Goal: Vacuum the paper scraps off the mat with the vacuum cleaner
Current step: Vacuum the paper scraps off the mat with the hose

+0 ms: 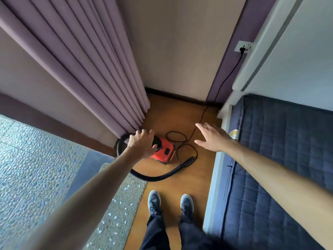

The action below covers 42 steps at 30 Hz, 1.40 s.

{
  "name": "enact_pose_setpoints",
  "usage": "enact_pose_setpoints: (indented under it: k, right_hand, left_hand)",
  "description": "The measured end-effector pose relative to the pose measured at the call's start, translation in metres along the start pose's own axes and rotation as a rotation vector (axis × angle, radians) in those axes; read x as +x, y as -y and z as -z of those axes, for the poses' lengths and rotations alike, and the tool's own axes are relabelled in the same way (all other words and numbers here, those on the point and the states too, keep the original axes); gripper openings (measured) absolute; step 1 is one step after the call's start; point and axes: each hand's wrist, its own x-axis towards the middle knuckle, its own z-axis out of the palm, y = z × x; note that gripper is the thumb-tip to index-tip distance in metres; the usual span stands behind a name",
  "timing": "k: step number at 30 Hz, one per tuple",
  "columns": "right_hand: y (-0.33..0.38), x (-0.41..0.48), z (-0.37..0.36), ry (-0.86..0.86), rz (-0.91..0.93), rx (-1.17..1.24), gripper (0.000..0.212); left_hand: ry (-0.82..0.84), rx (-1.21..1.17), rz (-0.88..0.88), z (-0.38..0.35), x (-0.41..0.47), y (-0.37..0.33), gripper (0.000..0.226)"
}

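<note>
A person stands on a wooden floor with both bare arms stretched forward. The left hand is spread, fingers loose and gripping nothing, over the black top of a red vacuum; whether the palm touches it cannot be told. The vacuum sits on the floor directly under and just right of that hand. Its black hose curls out from behind the fingers, runs under the left forearm and sweeps round below the wrist to the nozzle, which lies on the floor between the two hands. The right hand hangs in the air, flat, fingers straight and slightly apart, holding nothing, well apart from the vacuum. A black cord loops on the floor between the hands, passes beneath the right fingertips and climbs the wall to a socket far beyond that hand. The grey mat lies under the left forearm, nearer the body than the hand, strewn with white paper scraps. A purple curtain hangs just beyond the left fingers. A navy quilted mattress lies beneath the right forearm. Two dark shoes stand on the floor between the arms.
</note>
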Motion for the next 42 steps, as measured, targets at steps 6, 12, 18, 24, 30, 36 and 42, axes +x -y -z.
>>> enact_pose_setpoints:
  k: [6, 12, 18, 24, 30, 36, 42]
  right_hand:
    - [0.024, 0.014, -0.062, 0.086, -0.08, 0.011, 0.067]
    - [0.051, 0.035, -0.104, 0.133, -0.143, 0.011, 0.071]
    - [0.072, 0.052, -0.158, 0.194, -0.185, 0.074, 0.069]
    - [0.072, 0.062, -0.22, 0.285, -0.196, 0.109, 0.065]
    - [0.052, 0.084, -0.279, 0.342, -0.259, 0.18, 0.062]
    - [0.03, 0.108, -0.35, 0.386, -0.287, 0.208, 0.055]
    - [0.017, 0.13, -0.436, 0.475, -0.221, 0.163, 0.048]
  left_hand:
    - [0.085, 0.041, -0.096, -0.055, 0.013, 0.032, 0.06]
    - [0.131, 0.066, -0.157, -0.098, 0.032, 0.076, 0.061]
    - [0.234, 0.056, -0.188, -0.145, 0.045, 0.091, 0.058]
    - [0.297, 0.026, -0.219, -0.204, 0.051, 0.086, 0.054]
    - [0.393, 0.005, -0.217, -0.268, 0.07, 0.074, 0.057]
    - [0.441, -0.005, -0.221, -0.333, 0.103, 0.055, 0.056]
    - [0.467, -0.005, -0.216, -0.403, 0.145, 0.031, 0.054]
